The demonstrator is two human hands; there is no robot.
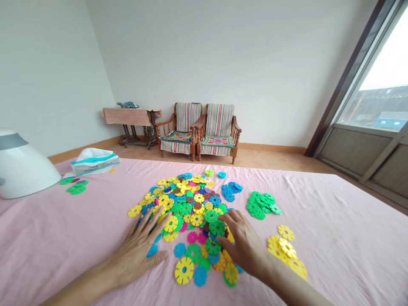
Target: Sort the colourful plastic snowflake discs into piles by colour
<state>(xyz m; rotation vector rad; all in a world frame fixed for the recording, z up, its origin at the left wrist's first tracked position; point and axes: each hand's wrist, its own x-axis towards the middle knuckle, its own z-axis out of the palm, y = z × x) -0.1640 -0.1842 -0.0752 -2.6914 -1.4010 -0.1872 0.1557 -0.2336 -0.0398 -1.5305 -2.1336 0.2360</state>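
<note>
A green disc [217,228], round and without long axis, is located in the near right part of the mixed pile [185,208], immediately left of the nearer right hand [241,239], whose thumb and fingers are curved at its edge; whether it is pinched cannot be told. The left hand [142,243] is laid, fingers spread, at the pile's left edge.

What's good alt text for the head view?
A person's left hand lies spread at the left of a multicoloured pile of slotted discs on a pink cloth; the right hand curls by green discs at the pile's right. A blue group, green group and yellow group lie right of the pile; two armchairs stand beyond.
</note>
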